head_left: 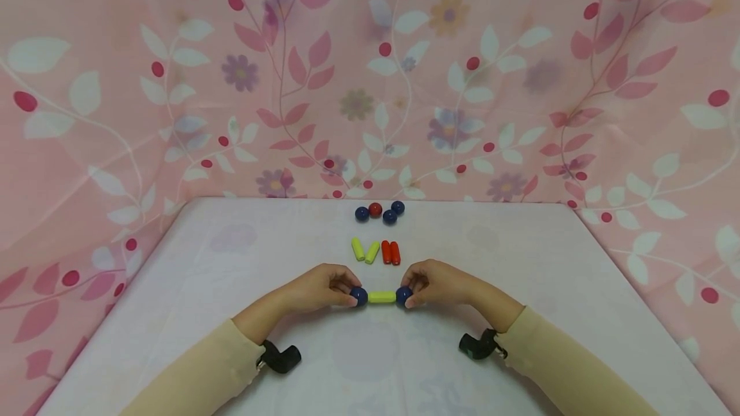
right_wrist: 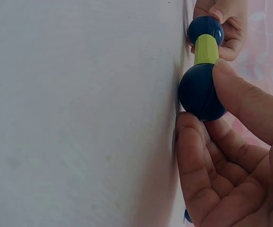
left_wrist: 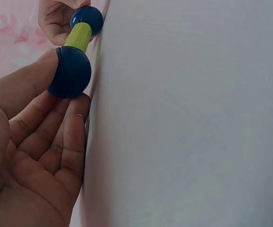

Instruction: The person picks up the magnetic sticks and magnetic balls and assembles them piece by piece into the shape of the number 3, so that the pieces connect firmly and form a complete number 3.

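Note:
A yellow-green rod (head_left: 381, 297) lies crosswise between two dark blue balls, one joined at each end. My left hand (head_left: 325, 289) pinches the left blue ball (left_wrist: 71, 73) between thumb and fingers. On the opposite side, my right hand (head_left: 437, 284) pinches the right blue ball (right_wrist: 200, 92) the same way. Both wrist views show the ball-rod-ball piece low over the white tabletop, with the far hand at its other end.
Beyond the hands lie two yellow-green rods (head_left: 365, 251) and two red rods (head_left: 390, 253). Farther back sit a red ball (head_left: 375, 210) and several blue balls (head_left: 390, 217). A floral curtain (head_left: 370, 82) hangs behind the white table (head_left: 260, 230).

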